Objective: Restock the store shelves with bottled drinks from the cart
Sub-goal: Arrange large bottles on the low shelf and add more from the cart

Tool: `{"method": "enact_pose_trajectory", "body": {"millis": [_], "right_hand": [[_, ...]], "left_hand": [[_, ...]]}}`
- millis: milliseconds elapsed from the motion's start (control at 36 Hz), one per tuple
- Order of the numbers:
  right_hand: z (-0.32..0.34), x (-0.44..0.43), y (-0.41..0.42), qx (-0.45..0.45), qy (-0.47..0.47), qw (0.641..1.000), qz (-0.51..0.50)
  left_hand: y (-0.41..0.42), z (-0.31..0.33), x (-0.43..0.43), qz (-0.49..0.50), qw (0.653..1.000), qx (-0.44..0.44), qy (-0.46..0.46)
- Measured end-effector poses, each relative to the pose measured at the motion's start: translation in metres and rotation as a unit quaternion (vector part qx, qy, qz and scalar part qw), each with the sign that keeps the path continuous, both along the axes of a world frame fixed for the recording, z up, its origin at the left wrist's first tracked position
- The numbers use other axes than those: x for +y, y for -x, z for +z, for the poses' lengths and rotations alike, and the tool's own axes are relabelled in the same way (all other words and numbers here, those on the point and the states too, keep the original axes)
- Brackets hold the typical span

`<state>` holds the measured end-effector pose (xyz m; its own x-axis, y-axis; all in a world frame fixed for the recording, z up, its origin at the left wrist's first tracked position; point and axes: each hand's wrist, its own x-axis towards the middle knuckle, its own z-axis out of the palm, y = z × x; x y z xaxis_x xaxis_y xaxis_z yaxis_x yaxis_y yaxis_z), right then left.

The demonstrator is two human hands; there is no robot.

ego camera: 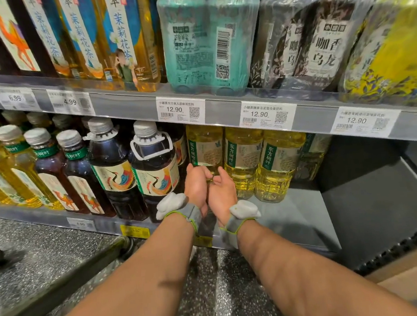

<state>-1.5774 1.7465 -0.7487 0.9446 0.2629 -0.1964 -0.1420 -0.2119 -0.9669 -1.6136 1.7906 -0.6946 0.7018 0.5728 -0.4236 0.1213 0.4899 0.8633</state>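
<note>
A large yellow tea bottle point(205, 148) with a green label stands on the lower shelf point(289, 216), leftmost of a row of like yellow bottles point(275, 162). Both hands reach in at its lower part, which they hide. My left hand point(196, 185) shows its back, and its fingers curl round the bottle's base. My right hand point(222, 190) sits close beside it, palm turned inward with relaxed fingers touching the bottle. Each wrist wears a grey band with a white pad.
Dark tea bottles point(155, 172) with white carry handles stand directly left of my hands. Shrink-wrapped bottle packs point(208, 38) fill the upper shelf. Bare shelf lies right of the yellow row. A dark cart frame point(62, 276) is lower left, a cardboard box point(416, 273) lower right.
</note>
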Motion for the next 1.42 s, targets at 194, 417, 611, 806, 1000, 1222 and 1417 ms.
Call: {"method": "enact_pose_trajectory", "body": {"millis": [194,417,611,806,1000,1222,1417], "right_hand": [[0.003,0.000,-0.013,0.028,0.011,1.000,0.007],[-0.003,-0.001,-0.004,0.021,0.015,0.999,0.025],[0.002,-0.005,-0.009,0.046,0.025,0.996,0.077],[0.015,-0.040,-0.007,-0.153,0.019,0.974,-0.166],[0.026,-0.089,-0.042,-0.152,0.087,0.926,-0.334],[0.018,-0.111,-0.075,-0.016,0.126,0.971,-0.200],[0.013,-0.107,-0.072,-0.033,0.125,0.972,-0.195]], "left_hand": [[0.000,-0.001,-0.006,0.004,0.999,0.014,-0.052],[0.000,-0.004,0.006,-0.031,0.997,0.048,-0.051],[-0.003,-0.004,0.006,-0.058,0.995,0.067,-0.036],[-0.020,-0.005,-0.001,0.013,0.959,0.192,-0.208],[-0.031,-0.019,-0.035,-0.110,0.934,0.142,-0.307],[-0.037,-0.019,-0.046,-0.150,0.929,0.133,-0.310],[-0.038,-0.012,-0.043,-0.148,0.919,0.146,-0.334]]}}
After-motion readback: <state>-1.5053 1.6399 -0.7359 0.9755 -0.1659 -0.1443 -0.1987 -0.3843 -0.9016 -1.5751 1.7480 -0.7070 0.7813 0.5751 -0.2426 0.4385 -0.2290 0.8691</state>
